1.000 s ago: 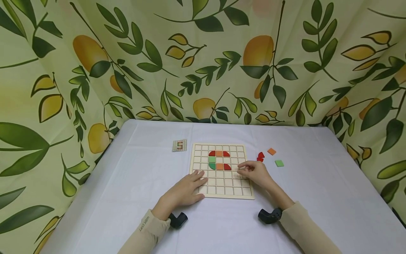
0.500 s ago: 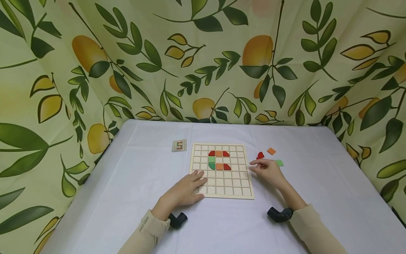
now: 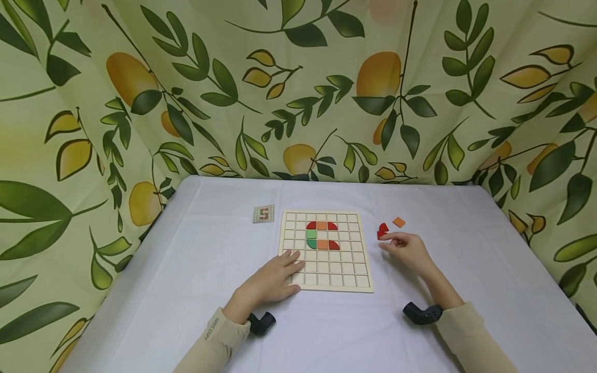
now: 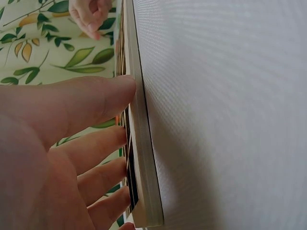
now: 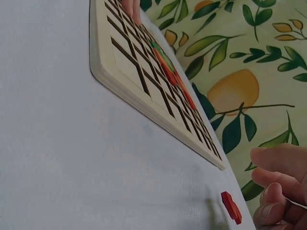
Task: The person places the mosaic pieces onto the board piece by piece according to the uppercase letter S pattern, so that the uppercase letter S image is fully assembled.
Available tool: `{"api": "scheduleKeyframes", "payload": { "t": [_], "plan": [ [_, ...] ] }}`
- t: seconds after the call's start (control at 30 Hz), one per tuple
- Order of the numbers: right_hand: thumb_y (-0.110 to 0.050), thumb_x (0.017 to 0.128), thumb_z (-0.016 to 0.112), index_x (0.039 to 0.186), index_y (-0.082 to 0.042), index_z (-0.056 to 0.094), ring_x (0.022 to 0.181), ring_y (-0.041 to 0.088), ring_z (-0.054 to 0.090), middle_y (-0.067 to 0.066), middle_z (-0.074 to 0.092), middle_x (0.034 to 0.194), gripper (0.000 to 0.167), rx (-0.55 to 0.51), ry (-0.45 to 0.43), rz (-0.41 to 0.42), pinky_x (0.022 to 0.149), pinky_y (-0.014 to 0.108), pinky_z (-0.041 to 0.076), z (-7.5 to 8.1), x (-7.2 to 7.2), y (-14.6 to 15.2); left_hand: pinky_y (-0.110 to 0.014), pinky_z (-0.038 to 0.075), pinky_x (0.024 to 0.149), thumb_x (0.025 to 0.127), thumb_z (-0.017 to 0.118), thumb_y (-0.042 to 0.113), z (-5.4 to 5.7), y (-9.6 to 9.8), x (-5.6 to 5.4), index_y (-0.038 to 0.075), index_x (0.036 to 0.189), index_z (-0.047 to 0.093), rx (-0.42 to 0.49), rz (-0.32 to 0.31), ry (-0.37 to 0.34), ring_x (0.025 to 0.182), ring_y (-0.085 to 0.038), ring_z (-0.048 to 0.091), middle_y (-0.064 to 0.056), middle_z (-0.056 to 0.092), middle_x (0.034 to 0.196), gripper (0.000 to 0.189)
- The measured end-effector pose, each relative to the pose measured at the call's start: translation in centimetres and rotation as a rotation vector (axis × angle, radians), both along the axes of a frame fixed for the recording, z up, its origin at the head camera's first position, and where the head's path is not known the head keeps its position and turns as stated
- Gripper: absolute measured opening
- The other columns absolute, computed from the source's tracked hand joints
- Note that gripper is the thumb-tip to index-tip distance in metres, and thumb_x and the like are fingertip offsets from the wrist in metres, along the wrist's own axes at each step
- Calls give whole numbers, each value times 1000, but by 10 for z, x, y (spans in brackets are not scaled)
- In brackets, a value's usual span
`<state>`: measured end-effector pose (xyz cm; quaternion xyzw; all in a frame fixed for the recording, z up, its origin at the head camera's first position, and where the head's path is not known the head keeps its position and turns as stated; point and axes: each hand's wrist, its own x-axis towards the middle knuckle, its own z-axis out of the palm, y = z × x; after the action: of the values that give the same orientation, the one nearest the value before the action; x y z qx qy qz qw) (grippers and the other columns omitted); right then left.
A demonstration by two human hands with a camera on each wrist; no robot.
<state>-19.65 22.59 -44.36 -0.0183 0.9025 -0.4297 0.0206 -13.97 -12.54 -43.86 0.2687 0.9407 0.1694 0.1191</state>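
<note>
A wooden grid board (image 3: 345,269) lies on the table, with red, orange and green tiles (image 3: 322,244) set in its squares in a C-like shape. My left hand (image 3: 276,275) rests on its lower left corner, fingers spread; in the left wrist view the thumb (image 4: 96,98) lies at the board's edge. Right of the board, my right hand (image 3: 407,250) hovers beside two loose red tiles (image 3: 383,228) with thumb and forefinger apart. Nothing shows between those fingers in the right wrist view, where the red tiles (image 5: 231,207) lie below the hand (image 5: 283,184).
An orange square tile (image 3: 398,222) lies behind the right hand. Left of the board's top corner is a small pattern card (image 3: 264,214). Black curved devices (image 3: 422,313) sit at both wrists. A leaf-and-fruit patterned curtain (image 3: 298,103) stands behind the white-covered table (image 3: 196,248).
My right hand has moved right, from the board's right edge to the loose red tiles, and now covers the green tile seen earlier. The left hand has stayed still.
</note>
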Motion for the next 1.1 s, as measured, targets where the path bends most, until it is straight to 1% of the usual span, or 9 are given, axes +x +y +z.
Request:
{"api": "scheduleKeyframes", "payload": {
  "t": [0.17,0.27,0.43,0.63,0.77,0.9,1.1],
  "plan": [
    [-22,87,71,109,2,69,65,7,43,-2,50,68,33,46,-18,-18,52,17,38,-1,-1,8,-48,30,121,91,61,29,-1,0,0,11,144,46,-5,0,-1,149,-32,28,-9,36,157,57],
    [-22,86,71,109,3,69,65,6,43,-3,51,68,33,61,-13,-17,52,17,38,-2,-3,14,-48,30,121,91,61,29,-1,0,0,11,144,46,-6,1,2,149,-32,28,-9,36,157,57],
    [-20,86,71,109,4,68,60,5,42,-3,50,66,33,54,10,8,51,18,38,-3,-4,23,-48,30,122,91,61,30,-1,1,0,12,144,46,-17,6,2,149,-31,28,-8,36,157,57],
    [-24,87,70,114,4,66,60,6,44,-1,52,70,39,63,-26,22,51,19,39,-2,-5,32,-48,29,122,92,61,30,1,0,1,11,144,46,-5,6,-7,150,-32,27,-10,36,157,57],
    [-23,88,70,115,5,65,57,5,43,0,51,70,39,64,-23,34,50,20,39,-3,-6,41,-48,29,122,92,60,30,1,0,1,11,144,45,-10,1,-5,150,-32,27,-10,36,157,57],
    [-25,89,69,116,6,64,56,6,43,-2,50,70,41,64,-25,22,50,20,39,-4,-8,48,-48,29,122,92,60,30,2,0,2,11,144,45,-12,1,-7,150,-32,26,-9,35,158,57],
    [-24,90,68,118,7,62,54,6,42,-7,46,63,42,30,-47,-2,50,21,38,-6,-9,59,-48,29,122,92,60,29,3,0,2,11,144,45,-11,1,-4,150,-32,27,-10,36,157,57]
  ]
}}
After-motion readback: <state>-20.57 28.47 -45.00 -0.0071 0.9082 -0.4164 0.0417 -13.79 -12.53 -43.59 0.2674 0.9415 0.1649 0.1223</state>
